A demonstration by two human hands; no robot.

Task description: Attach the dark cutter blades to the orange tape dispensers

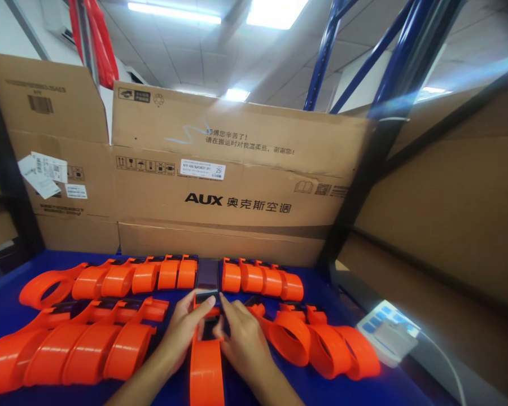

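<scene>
From where I stand, the piece that matters is an orange plastic band with a small dark block at its far end, in the near-middle of the blue counter, between the person's two hands. Its long axis runs straight away from the body, the orange length coming back toward the person and the dark block pointing at the cardboard carton behind. Neither hand is plainly nearer; the band lies just to the right of the left grip and just to the left of the right grip.

The left grip is closed on the band's left side, thumb laid across the top at the dark block. The right grip is closed on the right side, index finger stretched forward along the block's edge, the other fingers bent beneath it; how hard it presses I can't tell. Both forearms slant inward from the near edge and meet at the band, knuckles up.

Just beyond the fingertips stands a dark flat rectangular piece, in a gap in the back row of curled orange bands. More curled bands lie to either side, and a white power strip sits at the far right.
</scene>
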